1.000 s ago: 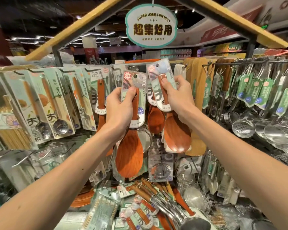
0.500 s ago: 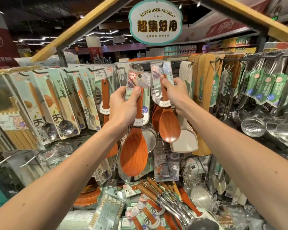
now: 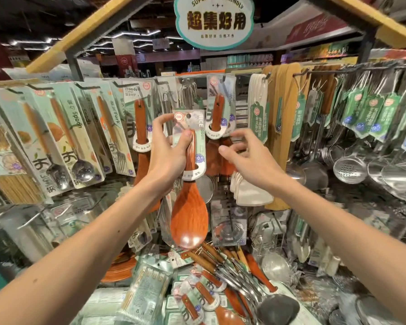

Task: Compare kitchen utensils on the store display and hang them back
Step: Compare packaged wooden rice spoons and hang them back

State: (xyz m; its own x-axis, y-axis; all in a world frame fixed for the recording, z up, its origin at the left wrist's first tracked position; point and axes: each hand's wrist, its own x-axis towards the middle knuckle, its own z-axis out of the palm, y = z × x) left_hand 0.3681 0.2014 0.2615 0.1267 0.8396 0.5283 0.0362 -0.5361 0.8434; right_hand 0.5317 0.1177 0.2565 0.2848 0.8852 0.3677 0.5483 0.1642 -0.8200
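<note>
My left hand (image 3: 168, 156) grips a wooden rice spoon (image 3: 189, 214) by its handle and card label, holding it upright in front of the display, bowl down. A second wooden spoon (image 3: 217, 113) in its clear packet hangs from a hook just right of and behind it. Just below that hanging spoon is my right hand (image 3: 246, 156), fingers spread and holding nothing.
Packaged spoons and forks (image 3: 80, 139) hang in a row on the left. Steel ladles and skimmers (image 3: 352, 165) hang on the right, with white spatulas (image 3: 251, 191) and wooden boards beside the spoon hook. Loose utensils (image 3: 232, 277) lie piled on the shelf below. A sign (image 3: 215, 22) hangs overhead.
My right hand has let go of the second spoon, which now hangs on the hook, and has drawn back below it. The left hand has lowered its spoon slightly.
</note>
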